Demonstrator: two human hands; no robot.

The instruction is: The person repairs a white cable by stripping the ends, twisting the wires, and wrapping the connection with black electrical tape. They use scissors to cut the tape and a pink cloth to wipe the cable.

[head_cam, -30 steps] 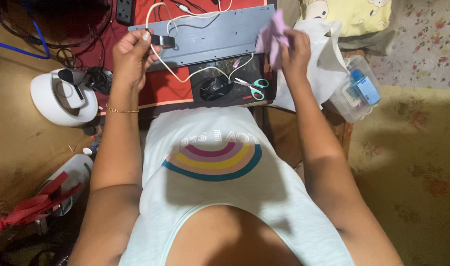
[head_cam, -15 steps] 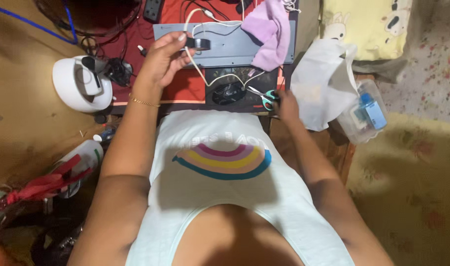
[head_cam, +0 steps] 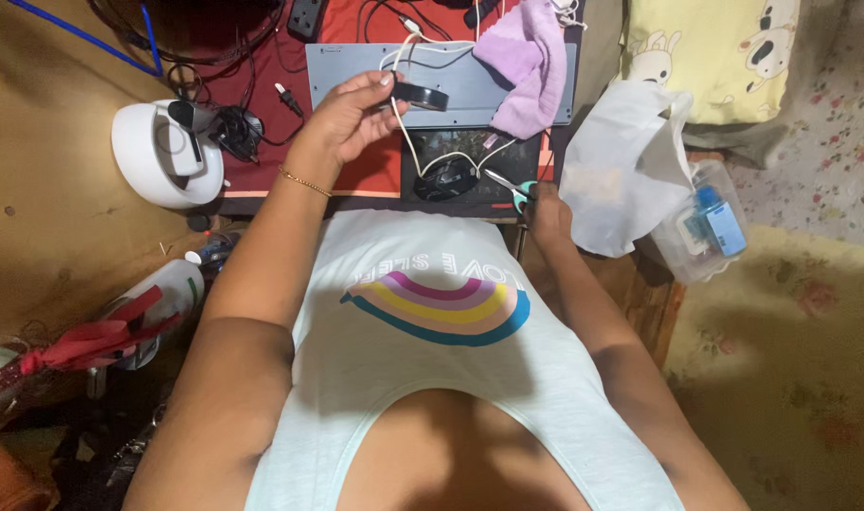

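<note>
grey is the keyboard (head_cam: 441, 85) lying flat across the red mat (head_cam: 375, 170) at the top of the head view, and most of the work shows around it. the left hand (head_cam: 347, 118) is raised over the keyboard's lower edge with its fingers closed on a small black roll of tape (head_cam: 420, 95), pinched between thumb and forefinger; the roll sits just above the keys, touching or nearly touching them, it is hard to say which. a white cable (head_cam: 408, 142) loops from the top of the keyboard down past the roll toward a black mouse (head_cam: 448, 177) on a dark pad just below.

the right hand (head_cam: 548, 213) rests at the near edge of the table, beside a pair of scissors with teal handles (head_cam: 512, 186). its fingers are curled and seem to meet the handle, but whether they are truly clamped on it cannot be told from here.

a lilac cloth (head_cam: 526, 61) lies draped over the keyboard's right end, touched by neither hand. judged from how things lie, the tape is picked up and in hand while the scissors are only just being reached, so any cutting or sticking looks not yet done; no strip is pulled from the roll.

off to the right, a white plastic bag (head_cam: 626, 170) slumps against a clear box with a blue item (head_cam: 706, 227); to the left stands a white round device (head_cam: 162, 156).
</note>
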